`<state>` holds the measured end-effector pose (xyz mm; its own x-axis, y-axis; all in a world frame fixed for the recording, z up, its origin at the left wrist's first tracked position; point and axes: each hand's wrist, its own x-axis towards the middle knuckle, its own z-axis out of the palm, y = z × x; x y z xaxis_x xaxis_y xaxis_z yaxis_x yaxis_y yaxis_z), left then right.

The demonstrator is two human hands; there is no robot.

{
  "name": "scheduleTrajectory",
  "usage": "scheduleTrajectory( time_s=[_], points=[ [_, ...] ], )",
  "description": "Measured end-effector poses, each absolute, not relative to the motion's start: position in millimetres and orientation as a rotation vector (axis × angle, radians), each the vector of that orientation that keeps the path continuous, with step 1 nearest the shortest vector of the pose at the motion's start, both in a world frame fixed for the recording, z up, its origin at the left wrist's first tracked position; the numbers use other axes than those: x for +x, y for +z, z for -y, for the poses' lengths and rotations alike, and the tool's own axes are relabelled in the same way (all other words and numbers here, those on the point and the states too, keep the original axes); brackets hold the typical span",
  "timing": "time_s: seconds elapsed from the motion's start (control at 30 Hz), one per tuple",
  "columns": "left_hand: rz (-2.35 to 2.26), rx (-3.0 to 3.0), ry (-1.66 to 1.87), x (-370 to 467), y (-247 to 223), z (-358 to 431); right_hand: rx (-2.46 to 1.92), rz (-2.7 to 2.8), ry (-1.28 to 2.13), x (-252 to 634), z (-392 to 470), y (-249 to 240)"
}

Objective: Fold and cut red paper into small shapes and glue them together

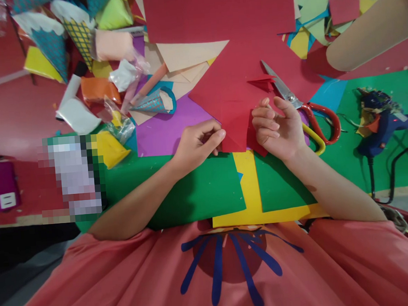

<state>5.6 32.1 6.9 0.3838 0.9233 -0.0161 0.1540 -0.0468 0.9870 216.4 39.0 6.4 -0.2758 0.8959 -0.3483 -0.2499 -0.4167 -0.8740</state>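
Note:
My left hand point(201, 141) is closed, thumb against fingers, at the left edge of a red sheet of paper point(236, 134), pinching it. My right hand point(280, 128) is palm up to the right of that sheet, fingers loosely bent and apart from the thumb, with nothing seen between them. Just beyond the right hand lie scissors point(291, 99) with red and yellow handles, blades slightly apart. A small folded red paper scrap point(264, 81) lies by the blades. Under the hands are purple paper point(167, 132) and green sheets point(200, 191).
At the right, a blue glue gun point(379, 132) with a cord rests on green paper. A cardboard tube point(371, 31) reaches in at upper right. Left stand decorated paper cones point(79, 33), clay packs point(100, 89) and a blurred-out phone-like object point(75, 175). Red paper point(219, 10) covers the far middle.

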Motion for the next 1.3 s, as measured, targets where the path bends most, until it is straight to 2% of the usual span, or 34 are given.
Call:
scheduleTrajectory(
  time_s=[0.53, 0.87, 1.3],
  points=[
    [-1.03, 1.458, 0.881, 6.7, 6.1, -32.7, -0.94, 0.423, 1.856, 205.1, -39.4, 6.9],
    [-1.006, 1.354, 0.79, 5.6, 2.5, -33.8, -1.047, 0.926, 1.774, 191.0, -27.2, 1.4],
    [-0.972, 1.411, 0.735, 6.0, 2.4, -32.7, -1.02, 0.913, 1.771, 187.8, -26.3, 0.7]
  ],
)
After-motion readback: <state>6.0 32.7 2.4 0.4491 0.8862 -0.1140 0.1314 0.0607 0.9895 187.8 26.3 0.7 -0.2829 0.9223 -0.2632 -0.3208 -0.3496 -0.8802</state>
